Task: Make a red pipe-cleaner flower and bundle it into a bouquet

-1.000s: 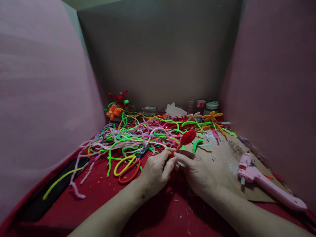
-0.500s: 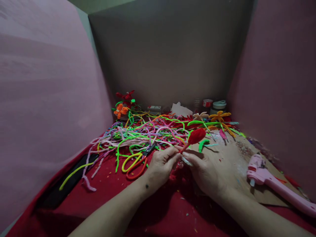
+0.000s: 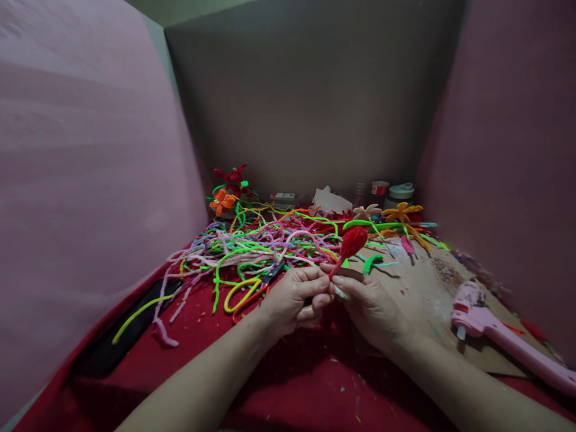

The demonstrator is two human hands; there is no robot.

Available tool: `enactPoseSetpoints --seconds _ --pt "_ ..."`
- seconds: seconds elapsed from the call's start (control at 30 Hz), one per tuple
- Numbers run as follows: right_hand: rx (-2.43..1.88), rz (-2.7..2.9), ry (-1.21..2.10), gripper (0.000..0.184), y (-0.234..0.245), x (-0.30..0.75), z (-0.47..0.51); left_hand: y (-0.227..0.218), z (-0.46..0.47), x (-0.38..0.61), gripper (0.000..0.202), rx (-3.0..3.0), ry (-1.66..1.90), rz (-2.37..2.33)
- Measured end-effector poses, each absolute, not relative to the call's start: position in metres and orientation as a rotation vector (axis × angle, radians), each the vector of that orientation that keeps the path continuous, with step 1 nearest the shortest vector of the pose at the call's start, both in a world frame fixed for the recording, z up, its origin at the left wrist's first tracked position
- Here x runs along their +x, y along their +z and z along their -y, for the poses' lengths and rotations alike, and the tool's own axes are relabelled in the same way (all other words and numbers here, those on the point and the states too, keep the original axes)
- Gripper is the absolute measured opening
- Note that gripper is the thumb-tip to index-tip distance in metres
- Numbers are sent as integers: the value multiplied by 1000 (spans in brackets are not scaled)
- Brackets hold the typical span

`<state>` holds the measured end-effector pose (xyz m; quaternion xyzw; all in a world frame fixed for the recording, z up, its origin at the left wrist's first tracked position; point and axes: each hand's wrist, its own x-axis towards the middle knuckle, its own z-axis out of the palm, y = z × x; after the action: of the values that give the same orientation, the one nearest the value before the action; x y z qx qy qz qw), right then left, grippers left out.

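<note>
Worktop (image 3: 193,327), near edge: left hand (image 3: 299,302) and right hand (image 3: 369,305) pinch a red bud (image 3: 354,241) by its stem (image 3: 338,264), ideally lightly.

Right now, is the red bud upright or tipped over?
Upright, leaning a little to the right: the red bud rises above its stem, held between left hand and right hand.

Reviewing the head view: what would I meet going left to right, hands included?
Yellow-green fuzzy strip, scissors with yellow and red handles, left hand, red fuzzy bud, bright green curved fuzzy piece, orange-yellow fuzzy flower, pink glue gun. The right hand overlaps the bud's span, so it is left out.
</note>
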<state>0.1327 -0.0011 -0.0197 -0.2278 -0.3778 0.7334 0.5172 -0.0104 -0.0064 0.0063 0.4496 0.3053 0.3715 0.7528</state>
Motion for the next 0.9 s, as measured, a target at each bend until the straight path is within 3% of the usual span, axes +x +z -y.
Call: enactPoseSetpoints --seconds 0.2,0.37,0.57,0.9 --pt "-504 972 1724 5 -19 135 0 6 4 -15 16 963 724 -579" --pt "-523 948 1703 8 -20 133 2 9 9 -9 22 1161 799 -765" --pt "-621 794 1688 13 -21 130 2 4 17 -1 19 1898 1086 -1187" --pt "-644 901 1669 6 -24 133 -1 -9 13 -8 19 2377 1108 -1273"
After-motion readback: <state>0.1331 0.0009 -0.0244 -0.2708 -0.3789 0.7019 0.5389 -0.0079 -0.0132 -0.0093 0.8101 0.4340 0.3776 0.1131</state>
